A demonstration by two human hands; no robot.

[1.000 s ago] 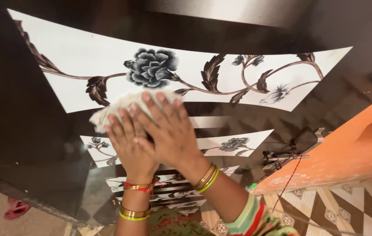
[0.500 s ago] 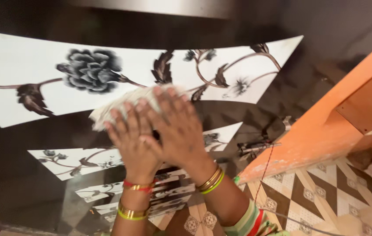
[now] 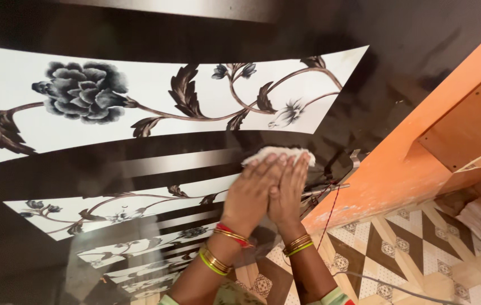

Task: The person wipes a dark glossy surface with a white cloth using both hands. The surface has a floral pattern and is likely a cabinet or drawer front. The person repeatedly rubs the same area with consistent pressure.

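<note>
I have both hands flat, side by side, pressing a white cloth (image 3: 277, 154) against the glossy dark flowered panel (image 3: 139, 113) at centre frame: left hand (image 3: 252, 192), right hand (image 3: 287, 192), fingers outstretched, not clenched. Wiping is mid-stroke; next calls for even pressure toward the orange frame (image 3: 398, 169) at right.

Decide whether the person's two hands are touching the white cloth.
Touching. The head view shows the left hand and right hand side by side, fingers pressed flat on the white cloth against the glossy black panel.
</note>
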